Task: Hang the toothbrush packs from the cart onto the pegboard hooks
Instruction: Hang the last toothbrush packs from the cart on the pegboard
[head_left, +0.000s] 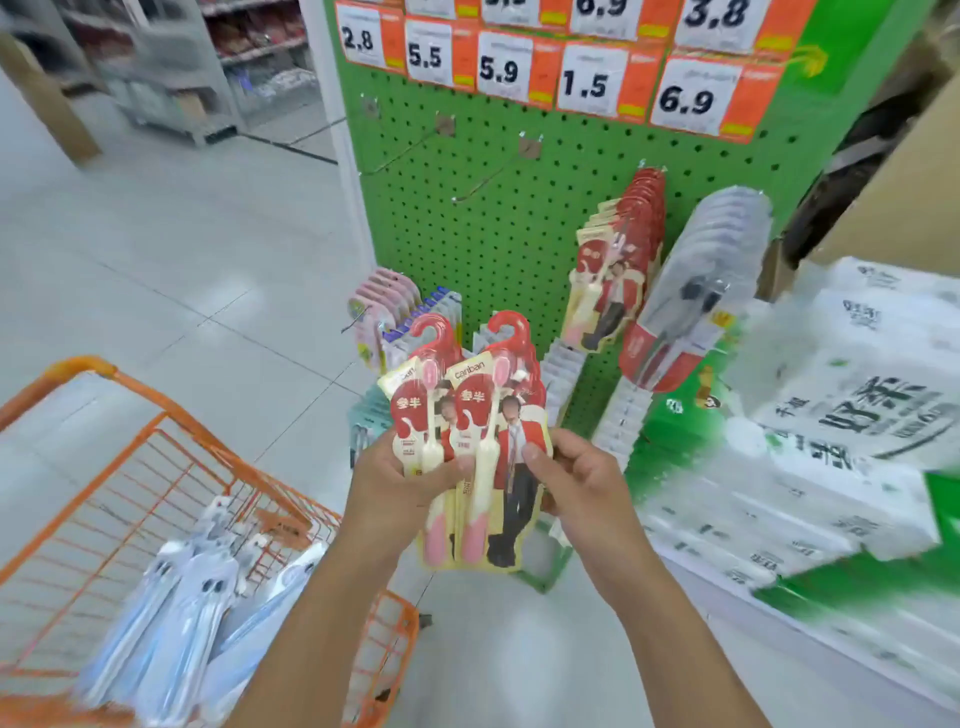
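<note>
Both hands pinch red packs (467, 441) at centre frame: left hand (397, 480) holds one stack, right hand (574, 480) the other; matching packs (618, 260) hang at one o'clock; fanned packs could slip; cart (171, 467) sits at eight.

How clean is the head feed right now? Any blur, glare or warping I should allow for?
Head view: sharp at the centre, where the left hand and right hand hold the red toothbrush packs; the edges smear, so the tissue packs and the cart look blurred; wide-angle bending tilts the pegboard; soft glare patches lie on the floor.
</note>
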